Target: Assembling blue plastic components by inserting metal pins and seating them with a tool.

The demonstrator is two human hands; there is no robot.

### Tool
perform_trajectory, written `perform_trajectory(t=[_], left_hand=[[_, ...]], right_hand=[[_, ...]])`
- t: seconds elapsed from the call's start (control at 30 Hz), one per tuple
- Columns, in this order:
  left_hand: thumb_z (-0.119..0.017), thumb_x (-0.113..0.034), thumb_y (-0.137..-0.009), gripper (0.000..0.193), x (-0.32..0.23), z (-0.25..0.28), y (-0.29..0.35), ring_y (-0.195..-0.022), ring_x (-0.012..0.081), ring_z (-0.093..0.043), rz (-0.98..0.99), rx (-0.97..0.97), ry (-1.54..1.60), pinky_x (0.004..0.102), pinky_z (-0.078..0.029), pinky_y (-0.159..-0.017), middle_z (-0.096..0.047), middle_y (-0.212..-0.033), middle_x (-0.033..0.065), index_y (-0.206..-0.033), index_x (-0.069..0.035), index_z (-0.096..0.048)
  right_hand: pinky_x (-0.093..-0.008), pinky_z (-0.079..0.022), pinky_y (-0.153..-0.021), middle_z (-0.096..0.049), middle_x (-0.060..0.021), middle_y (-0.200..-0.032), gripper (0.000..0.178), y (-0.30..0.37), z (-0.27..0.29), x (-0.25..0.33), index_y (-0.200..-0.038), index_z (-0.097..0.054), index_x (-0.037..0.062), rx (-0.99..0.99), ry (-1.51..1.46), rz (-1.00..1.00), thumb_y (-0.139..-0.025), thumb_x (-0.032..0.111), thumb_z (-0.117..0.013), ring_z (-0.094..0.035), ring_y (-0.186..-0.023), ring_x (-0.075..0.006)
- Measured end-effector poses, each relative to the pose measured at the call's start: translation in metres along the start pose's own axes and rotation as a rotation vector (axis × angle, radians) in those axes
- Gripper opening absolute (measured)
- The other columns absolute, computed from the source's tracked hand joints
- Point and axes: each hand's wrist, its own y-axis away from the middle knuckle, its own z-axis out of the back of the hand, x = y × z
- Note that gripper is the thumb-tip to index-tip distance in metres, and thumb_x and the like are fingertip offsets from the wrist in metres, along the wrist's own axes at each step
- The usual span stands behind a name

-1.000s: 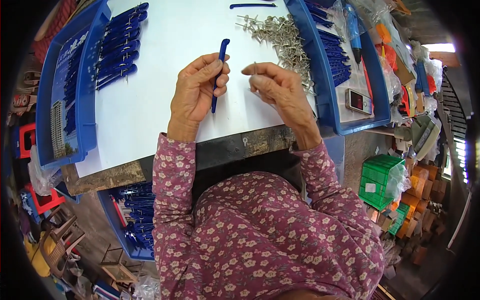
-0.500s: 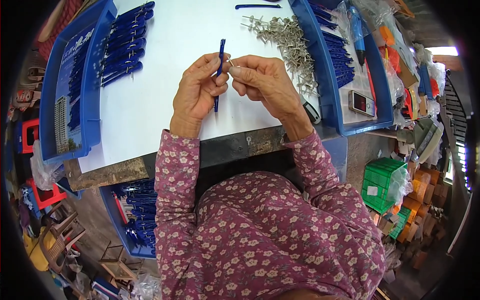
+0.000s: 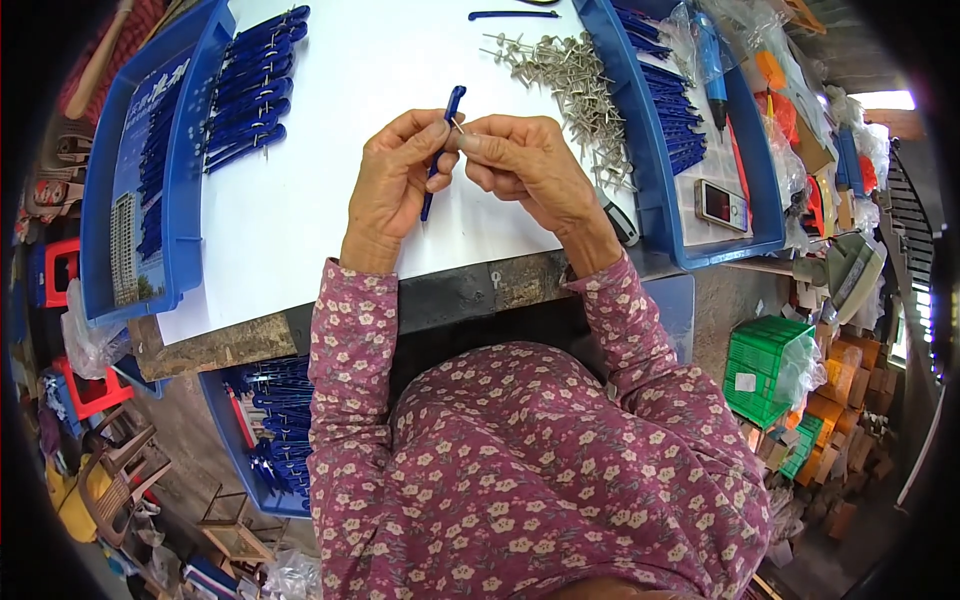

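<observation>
My left hand is closed around a slim dark blue plastic strip, which stands tilted with its top leaning right. My right hand pinches a small metal pin, its tip at the strip's upper part. Fingertips partly hide where the two meet, so I cannot tell whether the pin is in the strip. Right of my hands lies a heap of flat-headed metal pins. A row of blue strips with pins lies at the left of the white table surface.
Blue trays flank the work surface: the left tray and the right tray both hold blue strips. A phone and a blue electric tool lie at the right. A loose blue strip is at the back. Below the table's edge sits another tray.
The blue strip has tilted, its top swinging right and its lower end left. My right fingers have moved slightly closer to the strip with the pin.
</observation>
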Motion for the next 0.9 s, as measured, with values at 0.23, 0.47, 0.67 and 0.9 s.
perform_trajectory(t=[0.23, 0.47, 0.67, 0.9], left_hand=[[-0.055, -0.011, -0.085, 0.020, 0.001, -0.004, 0.001, -0.060, 0.0072, -0.049, -0.027, -0.023, -0.126, 0.0165, -0.036, -0.045, -0.056, -0.074, 0.0020, -0.099, 0.003, -0.057], [-0.058, -0.007, -0.082, 0.018, 0.002, -0.006, 0.002, -0.057, 0.0067, -0.048, -0.070, -0.061, -0.270, 0.0164, -0.034, -0.043, -0.056, -0.073, 0.0022, -0.097, 0.003, -0.057], [-0.061, -0.006, -0.081, 0.015, 0.002, -0.011, 0.003, -0.054, 0.0046, -0.046, -0.117, -0.086, -0.412, 0.0160, -0.029, -0.043, -0.056, -0.070, 0.0018, -0.093, 0.002, -0.058], [-0.065, -0.012, -0.079, 0.019, 0.006, -0.011, 0.005, -0.053, 0.0019, -0.042, -0.220, -0.107, -0.669, 0.0143, -0.030, -0.045, -0.054, -0.065, -0.0028, -0.094, 0.000, -0.060]], right_hand=[[-0.0156, -0.016, -0.037, -0.048, 0.0015, -0.056, 0.024, 0.001, 0.004, -0.004, -0.090, -0.060, -0.0038, 0.000, 0.006, -0.003, -0.086, 0.020, -0.057, -0.027, -0.041, 0.0002], [-0.0158, -0.016, -0.037, -0.045, 0.0028, -0.056, 0.024, 0.002, 0.010, -0.009, -0.090, -0.060, -0.0035, 0.005, -0.025, -0.020, -0.087, 0.020, -0.056, -0.027, -0.041, 0.0000], [-0.0156, -0.018, -0.038, -0.047, 0.0020, -0.057, 0.024, 0.001, 0.017, -0.014, -0.092, -0.059, -0.0036, 0.019, 0.010, -0.020, -0.086, 0.019, -0.057, -0.029, -0.043, -0.0003], [-0.0151, -0.023, -0.041, -0.053, 0.0004, -0.059, 0.021, 0.004, 0.019, -0.016, -0.097, -0.062, -0.0006, -0.021, 0.258, 0.073, -0.084, 0.014, -0.057, -0.036, -0.046, -0.0005]])
